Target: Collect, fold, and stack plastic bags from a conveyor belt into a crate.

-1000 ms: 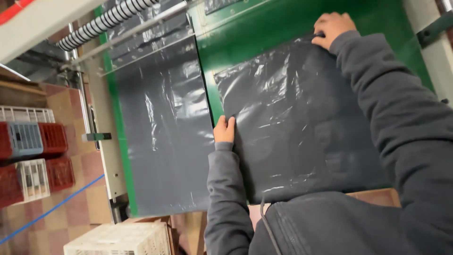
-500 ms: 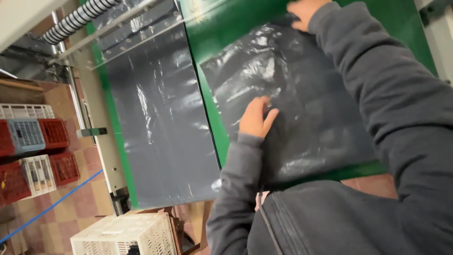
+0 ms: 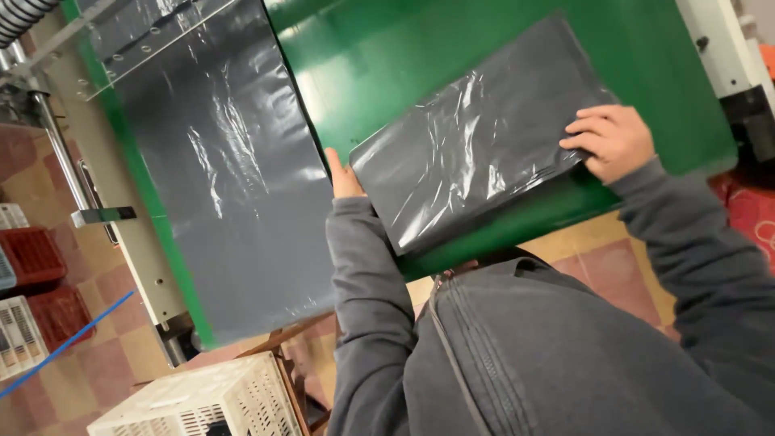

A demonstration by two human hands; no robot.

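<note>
Head view looks down on a folded grey plastic bag (image 3: 476, 137) lying on the green table (image 3: 379, 56). Left hand (image 3: 343, 176) presses its edge against the bag's left corner — fingers together, bracing rather than gripping. Right hand (image 3: 609, 141) lies on the right edge, fingers curled over it, seemingly pinning the fold flat. Left of them — a long grey plastic sheet (image 3: 226, 186).

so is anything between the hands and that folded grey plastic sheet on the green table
Nothing visible. The right hand lies directly on the folded grey sheet at its right edge, and the left hand touches its left corner. Around it is bare green table; the long grey sheet lies apart to the left.
</note>
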